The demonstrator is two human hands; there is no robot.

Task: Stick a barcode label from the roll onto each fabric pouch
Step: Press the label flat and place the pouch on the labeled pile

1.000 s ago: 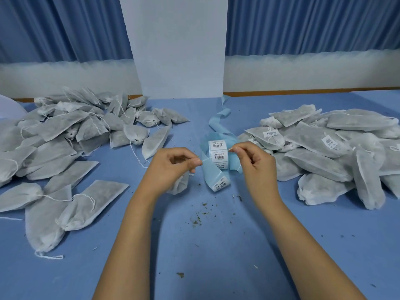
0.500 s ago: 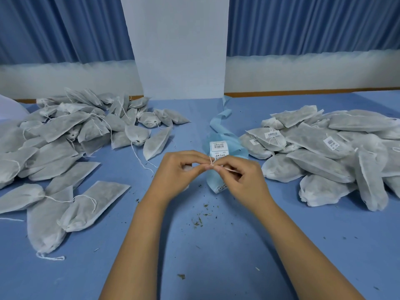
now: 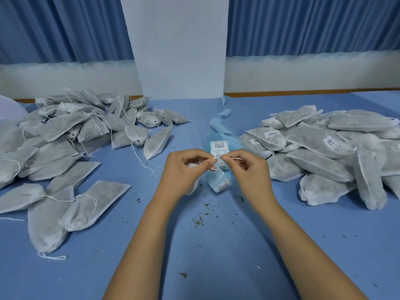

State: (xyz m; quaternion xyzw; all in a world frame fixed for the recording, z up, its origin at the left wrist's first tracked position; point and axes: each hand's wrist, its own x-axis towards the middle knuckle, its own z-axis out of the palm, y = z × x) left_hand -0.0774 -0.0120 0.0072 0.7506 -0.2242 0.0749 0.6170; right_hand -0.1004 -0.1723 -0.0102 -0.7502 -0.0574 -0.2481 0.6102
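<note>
The table (image 3: 216, 267) was covered in smooth blue cloth. Behind it hung pleated blue curtains (image 3: 65, 29), with a flat white panel (image 3: 179, 50) standing upright at centre. On my left lay a loose heap of plain pouches (image 3: 62, 135): soft grey-white non-woven fabric, flat and roughly rectangular, with thin white drawstrings. On my right lay a second heap (image 3: 320, 156), where several pouches carried white barcode labels.

Between the heaps, just beyond my fingertips, lay the label strip (image 3: 219, 146). It had a glossy pale-blue backing and white rectangular labels, and its bare tail curled toward the panel.

My left hand (image 3: 184, 169) was curled round one pouch (image 3: 192, 188), which showed below the palm, with thumb and forefinger pinched together. My right hand (image 3: 253, 172) pinched a small white label (image 3: 236, 158) between thumb and forefinger, its other fingers curled. The two pinches sat close together over the strip. I could not tell whether the label touched the drawstring. Dark crumbs (image 3: 199, 221) dotted the cloth between my wrists.
</note>
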